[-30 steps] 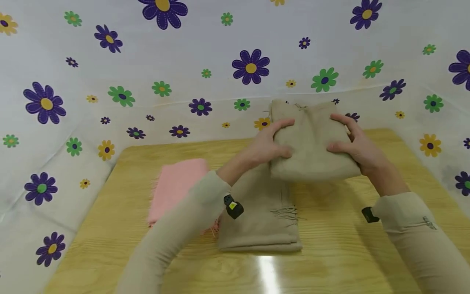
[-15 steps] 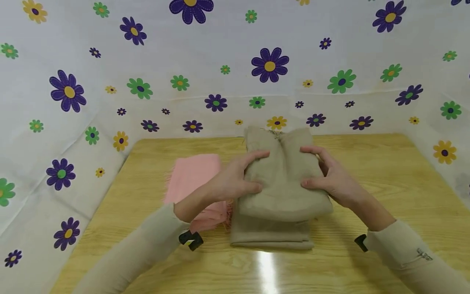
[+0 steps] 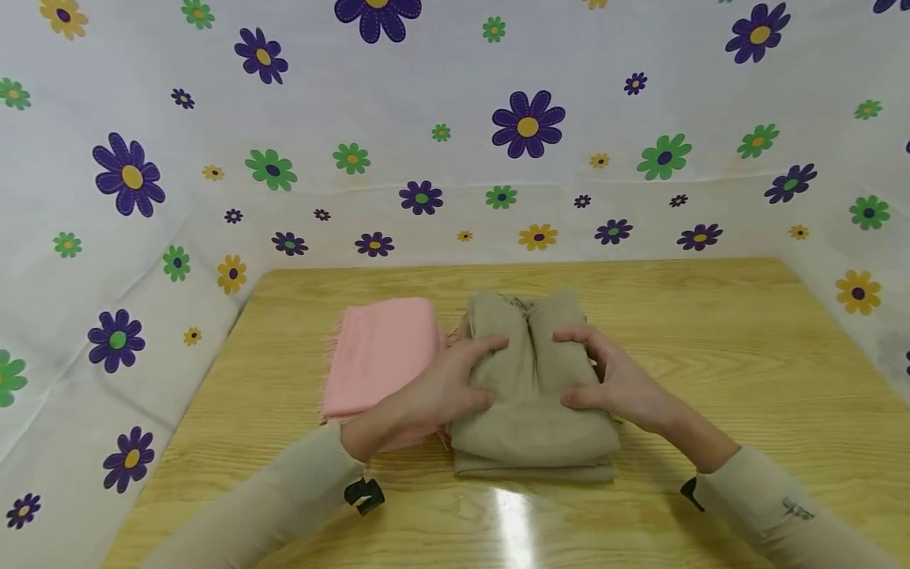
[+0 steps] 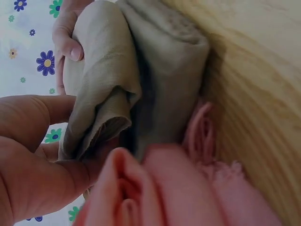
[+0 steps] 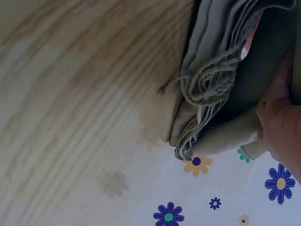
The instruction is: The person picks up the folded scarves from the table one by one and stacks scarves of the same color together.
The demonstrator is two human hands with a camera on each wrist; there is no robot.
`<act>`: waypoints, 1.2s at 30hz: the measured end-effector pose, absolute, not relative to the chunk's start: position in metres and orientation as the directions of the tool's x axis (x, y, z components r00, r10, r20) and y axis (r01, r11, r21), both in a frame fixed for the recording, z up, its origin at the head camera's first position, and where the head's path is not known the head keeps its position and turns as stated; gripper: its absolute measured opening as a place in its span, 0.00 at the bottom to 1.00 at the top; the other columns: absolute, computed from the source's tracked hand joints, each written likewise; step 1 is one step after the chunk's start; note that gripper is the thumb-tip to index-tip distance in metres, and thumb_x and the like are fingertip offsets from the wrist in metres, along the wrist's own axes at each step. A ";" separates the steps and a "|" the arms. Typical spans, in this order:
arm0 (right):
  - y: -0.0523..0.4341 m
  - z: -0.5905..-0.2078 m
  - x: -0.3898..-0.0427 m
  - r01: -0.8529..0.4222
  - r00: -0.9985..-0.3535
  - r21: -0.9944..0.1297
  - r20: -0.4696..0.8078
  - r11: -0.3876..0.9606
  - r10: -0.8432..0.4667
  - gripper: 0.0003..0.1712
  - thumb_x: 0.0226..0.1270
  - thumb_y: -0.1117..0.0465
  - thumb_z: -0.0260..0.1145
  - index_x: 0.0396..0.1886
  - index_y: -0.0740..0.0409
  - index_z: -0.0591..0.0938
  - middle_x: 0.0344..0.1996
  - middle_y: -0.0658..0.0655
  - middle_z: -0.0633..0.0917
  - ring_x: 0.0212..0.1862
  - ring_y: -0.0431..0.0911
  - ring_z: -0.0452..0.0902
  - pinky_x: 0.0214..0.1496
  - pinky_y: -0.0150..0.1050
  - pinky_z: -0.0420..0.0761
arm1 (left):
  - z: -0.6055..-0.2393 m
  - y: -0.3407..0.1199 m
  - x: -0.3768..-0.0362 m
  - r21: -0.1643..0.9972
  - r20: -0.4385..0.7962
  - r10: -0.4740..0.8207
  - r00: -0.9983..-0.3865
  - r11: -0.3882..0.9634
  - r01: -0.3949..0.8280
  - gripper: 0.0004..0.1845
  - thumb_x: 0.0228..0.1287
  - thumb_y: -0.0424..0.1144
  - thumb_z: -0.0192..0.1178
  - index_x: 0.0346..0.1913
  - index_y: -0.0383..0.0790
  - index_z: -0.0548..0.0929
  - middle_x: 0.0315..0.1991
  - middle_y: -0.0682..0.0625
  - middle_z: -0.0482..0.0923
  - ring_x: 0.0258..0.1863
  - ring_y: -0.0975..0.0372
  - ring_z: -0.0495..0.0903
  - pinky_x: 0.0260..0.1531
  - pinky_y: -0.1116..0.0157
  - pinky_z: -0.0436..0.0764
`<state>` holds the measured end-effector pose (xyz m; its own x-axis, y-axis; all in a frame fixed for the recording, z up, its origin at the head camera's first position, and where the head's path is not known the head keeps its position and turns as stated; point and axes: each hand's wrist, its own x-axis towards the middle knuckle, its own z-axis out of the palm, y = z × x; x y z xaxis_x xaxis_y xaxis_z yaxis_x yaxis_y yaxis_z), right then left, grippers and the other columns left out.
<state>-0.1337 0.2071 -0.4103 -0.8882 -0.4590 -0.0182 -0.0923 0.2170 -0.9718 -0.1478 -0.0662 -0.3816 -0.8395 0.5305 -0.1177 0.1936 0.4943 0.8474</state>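
Note:
A folded beige scarf point(image 3: 536, 431) lies or hovers just above a second folded beige scarf point(image 3: 533, 472) in the middle of the table; contact is hard to tell. My left hand point(image 3: 442, 386) grips the upper scarf's left side, thumb on top. On its right side my right hand point(image 3: 629, 387) holds it the same way, fingers partly hidden beneath. The left wrist view shows the upper scarf point(image 4: 106, 52) with a dark gap beside the lower scarf point(image 4: 174, 70). Twisted fringe point(image 5: 211, 84) hangs from the lower scarf's side in the right wrist view.
A folded pink fringed scarf point(image 3: 384, 356) lies directly left of the beige pile, partly behind my left forearm. The wooden table point(image 3: 711, 316) runs back to a white flower-printed backdrop point(image 3: 341, 95), which also rises at both sides.
Both hands have carried the upper beige scarf leftward, then down and nearer onto the lower beige scarf, which it now mostly covers. The head view has shifted slightly.

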 end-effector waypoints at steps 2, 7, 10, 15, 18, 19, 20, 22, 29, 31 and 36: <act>0.205 -0.413 -0.133 -0.093 -0.887 -0.969 -0.023 0.228 -0.462 0.43 0.58 0.67 0.73 0.71 0.50 0.63 0.56 0.66 0.74 0.53 0.57 0.74 0.49 0.45 0.80 | -0.386 -0.067 -0.145 0.849 -0.127 0.517 -0.846 0.498 0.177 0.42 0.54 0.22 0.64 0.74 0.48 0.66 0.69 0.43 0.65 0.66 0.55 0.65 0.63 0.53 0.69; 0.203 -0.419 -0.131 -0.107 -0.901 -0.954 -0.027 0.281 -0.434 0.42 0.59 0.66 0.74 0.70 0.51 0.63 0.60 0.65 0.71 0.53 0.56 0.74 0.48 0.45 0.80 | -0.391 -0.069 -0.141 0.726 -0.086 0.515 -0.853 0.619 0.301 0.41 0.56 0.27 0.66 0.74 0.45 0.65 0.62 0.33 0.68 0.57 0.49 0.72 0.55 0.50 0.75; 0.205 -0.423 -0.127 -0.102 -0.917 -0.944 -0.033 0.315 -0.398 0.42 0.59 0.65 0.74 0.70 0.55 0.63 0.62 0.66 0.67 0.52 0.56 0.74 0.47 0.44 0.80 | -0.394 -0.068 -0.138 0.656 -0.054 0.524 -0.850 0.661 0.365 0.40 0.58 0.29 0.67 0.74 0.45 0.65 0.60 0.29 0.68 0.53 0.47 0.74 0.51 0.50 0.78; 0.207 -0.424 -0.123 -0.054 -0.933 -0.924 -0.088 0.377 -0.350 0.44 0.58 0.65 0.74 0.71 0.58 0.60 0.62 0.68 0.66 0.51 0.57 0.76 0.44 0.44 0.81 | -0.400 -0.065 -0.135 0.592 -0.006 0.530 -0.848 0.685 0.424 0.39 0.61 0.31 0.65 0.74 0.45 0.64 0.65 0.25 0.62 0.55 0.42 0.75 0.52 0.48 0.78; 0.206 -0.423 -0.125 -0.057 -0.935 -0.886 -0.114 0.461 -0.335 0.44 0.60 0.63 0.74 0.71 0.60 0.60 0.59 0.69 0.70 0.51 0.57 0.77 0.45 0.44 0.80 | -0.404 -0.065 -0.135 0.563 -0.001 0.528 -0.849 0.702 0.436 0.38 0.62 0.32 0.65 0.75 0.42 0.63 0.67 0.23 0.58 0.57 0.39 0.74 0.54 0.47 0.77; 0.206 -0.423 -0.126 -0.061 -0.936 -0.871 -0.120 0.487 -0.332 0.44 0.61 0.62 0.73 0.71 0.60 0.59 0.58 0.69 0.71 0.52 0.57 0.77 0.46 0.44 0.79 | -0.405 -0.065 -0.136 0.556 -0.008 0.525 -0.851 0.710 0.433 0.38 0.62 0.32 0.65 0.75 0.42 0.63 0.67 0.22 0.57 0.58 0.39 0.73 0.54 0.46 0.77; 0.205 -0.423 -0.127 -0.067 -0.935 -0.857 -0.125 0.511 -0.333 0.44 0.61 0.61 0.73 0.72 0.61 0.59 0.57 0.69 0.73 0.52 0.56 0.77 0.47 0.45 0.79 | -0.406 -0.065 -0.138 0.550 -0.017 0.521 -0.853 0.717 0.428 0.39 0.62 0.33 0.65 0.75 0.41 0.62 0.67 0.22 0.57 0.57 0.39 0.74 0.54 0.47 0.77; 0.205 -0.422 -0.129 -0.072 -0.933 -0.839 -0.135 0.540 -0.334 0.44 0.63 0.59 0.72 0.72 0.62 0.59 0.57 0.69 0.74 0.53 0.56 0.77 0.48 0.46 0.78 | -0.408 -0.066 -0.141 0.540 -0.030 0.522 -0.853 0.726 0.425 0.38 0.62 0.33 0.65 0.75 0.40 0.63 0.67 0.22 0.58 0.56 0.40 0.74 0.54 0.48 0.77; 0.208 -0.419 -0.138 -0.083 -0.941 -0.797 -0.136 0.598 -0.311 0.42 0.65 0.57 0.71 0.71 0.62 0.59 0.59 0.71 0.73 0.56 0.58 0.75 0.56 0.52 0.75 | -0.408 -0.060 -0.154 0.529 -0.046 0.524 -0.851 0.735 0.425 0.37 0.65 0.34 0.62 0.76 0.39 0.61 0.69 0.21 0.55 0.64 0.39 0.68 0.59 0.47 0.73; 0.208 -0.420 -0.142 -0.092 -0.945 -0.793 -0.122 0.602 -0.305 0.42 0.64 0.57 0.71 0.71 0.62 0.59 0.61 0.71 0.72 0.58 0.59 0.74 0.58 0.54 0.73 | -0.408 -0.058 -0.156 0.524 -0.024 0.520 -0.854 0.734 0.432 0.37 0.65 0.34 0.62 0.75 0.39 0.61 0.69 0.21 0.55 0.64 0.38 0.68 0.58 0.47 0.74; 0.202 -0.419 -0.145 -0.158 -0.931 -0.752 -0.103 0.640 -0.350 0.41 0.62 0.57 0.71 0.70 0.64 0.62 0.62 0.73 0.70 0.60 0.62 0.70 0.60 0.58 0.71 | -0.402 -0.069 -0.145 0.356 0.066 0.557 -0.828 0.762 0.541 0.32 0.65 0.36 0.64 0.71 0.41 0.67 0.64 0.25 0.65 0.59 0.37 0.72 0.52 0.45 0.78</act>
